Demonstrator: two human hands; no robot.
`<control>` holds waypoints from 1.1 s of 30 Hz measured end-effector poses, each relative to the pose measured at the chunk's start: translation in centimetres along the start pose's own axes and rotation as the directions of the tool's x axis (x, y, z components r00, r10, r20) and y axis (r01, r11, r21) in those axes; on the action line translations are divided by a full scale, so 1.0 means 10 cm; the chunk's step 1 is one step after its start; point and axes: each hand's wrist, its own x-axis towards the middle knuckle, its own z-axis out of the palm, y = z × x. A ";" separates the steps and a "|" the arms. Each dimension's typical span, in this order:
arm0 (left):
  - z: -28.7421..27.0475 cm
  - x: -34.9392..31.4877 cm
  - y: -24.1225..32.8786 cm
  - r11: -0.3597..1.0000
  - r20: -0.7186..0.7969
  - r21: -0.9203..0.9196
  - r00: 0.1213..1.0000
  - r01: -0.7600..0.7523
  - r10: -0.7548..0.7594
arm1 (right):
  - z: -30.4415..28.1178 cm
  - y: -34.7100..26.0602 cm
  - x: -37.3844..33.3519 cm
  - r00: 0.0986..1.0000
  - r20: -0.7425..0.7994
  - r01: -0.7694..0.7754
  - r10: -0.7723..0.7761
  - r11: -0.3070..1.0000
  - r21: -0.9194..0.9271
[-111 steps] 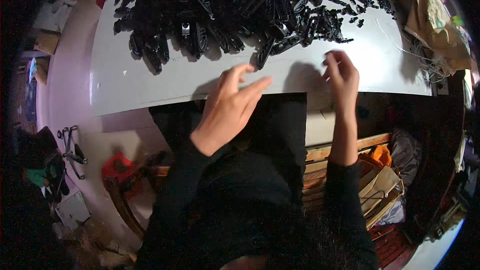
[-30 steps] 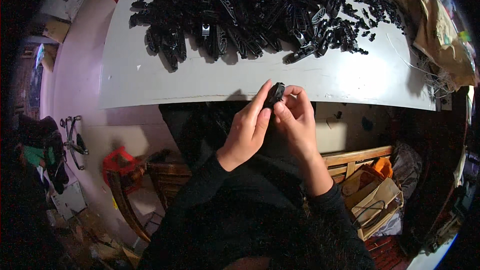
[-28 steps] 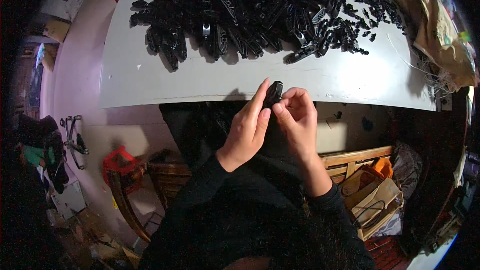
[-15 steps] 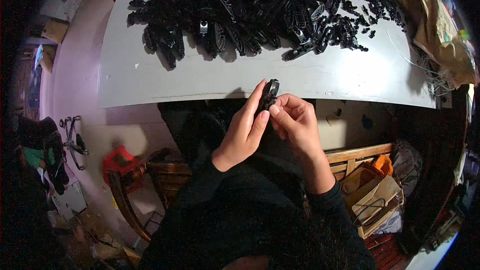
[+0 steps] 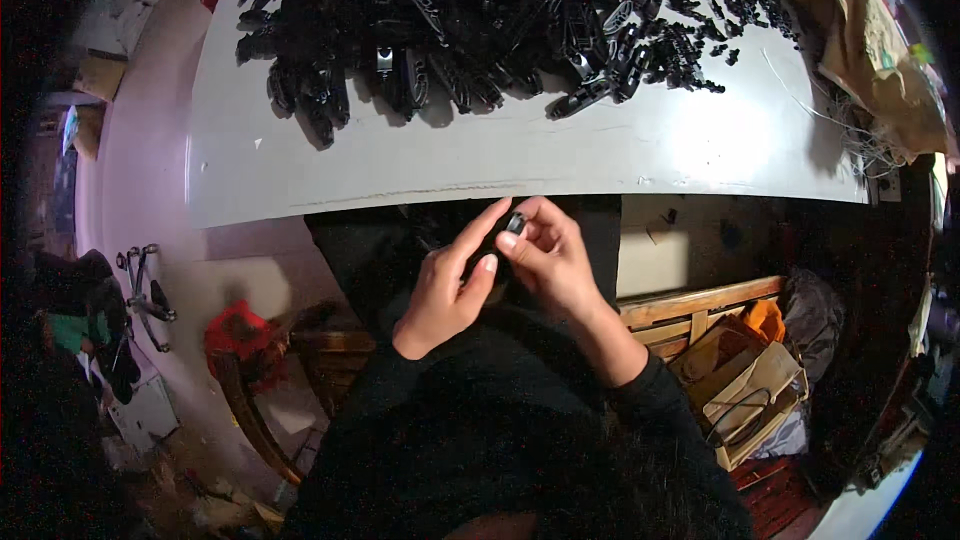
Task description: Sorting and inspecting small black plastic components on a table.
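Note:
Just below the table's near edge I hold a small black plastic part [image 5: 516,223] between both hands. My right hand [image 5: 557,257] is closed on its upper end, thumb and forefinger pinching it. My left hand [image 5: 443,292] curves round its other side, with fingers stretched along it and the thumb on the near side. The lower end of the part is lost against the dark clothing, so its full shape cannot be made out.
A white table [image 5: 420,162] spans the view ahead, with a big heap of black plastic parts [image 5: 430,20] and smaller black pieces [image 5: 700,35] to its right. Brown wrapping paper [image 5: 880,90] lies at the right. Below are a wooden bench [image 5: 700,305], a cardboard box [image 5: 755,390] and a red stool [image 5: 240,335].
Both hands have moved down and to the left, closer to my body. The black part has turned and sits lower, with less of it showing above my fingers.

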 end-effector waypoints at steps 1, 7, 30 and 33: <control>-0.02 -0.03 -0.01 0.998 0.022 0.020 0.998 0.057 -0.057 | 0.01 0.04 -0.01 1.000 0.010 0.006 -0.006 1.000 0.012; -0.30 0.01 0.07 0.709 0.173 0.660 0.968 -0.251 0.181 | -0.24 -0.21 0.00 0.973 0.132 0.227 -0.190 0.682 -0.696; 0.29 1.00 0.10 0.956 -0.041 -0.294 0.999 -0.014 0.003 | -1.32 -1.03 0.02 0.942 -0.249 0.178 -0.223 0.965 -0.191; 0.26 0.89 0.15 0.895 0.076 -0.442 0.997 0.063 -0.033 | -1.15 -0.92 -0.02 0.960 -0.201 0.184 -0.195 0.980 -0.068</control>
